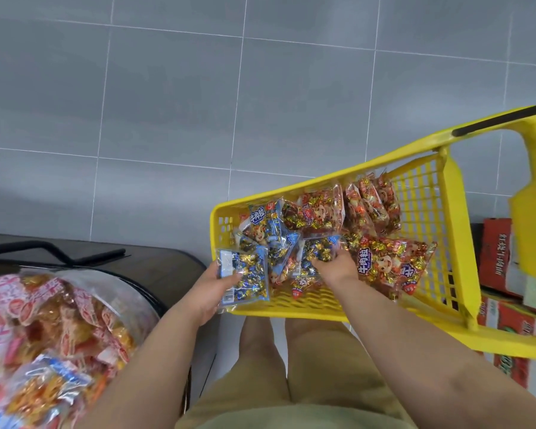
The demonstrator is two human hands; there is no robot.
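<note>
Nearest to me are the tan shorts (322,382), just below the near rim of the yellow shopping basket (291,311). My left hand (211,292) is at the basket's near left corner. It grips the near blue packet (243,277), thumb on top and fingers curled underneath, and the packet hangs over the rim. My right hand (334,267) reaches down inside the basket, and its fingers curl into the inner blue packet (319,247), which lies near the middle of the basket.

I count four blue packets in all: the one in my left hand, the one under my right, and two loose blue packets (270,230) overlapping in the basket's left part. There are at least five red packets (393,264), some lying flat in the right half and some standing on edge against the far wall. They overlap, so I can't give an exact count. The packets read 牛肉粒 and show a cartoon face, with gold-wrapped pieces visible through the film.

Right of the basket are stacked red cartons (495,267); I can't read their writing in full. Left of the basket a dark counter (155,264) carries a clear bag of pink snack packets (59,320). A black handle bar (502,119) crosses the basket's far end. Beyond it is grey tiled floor (198,88).
</note>
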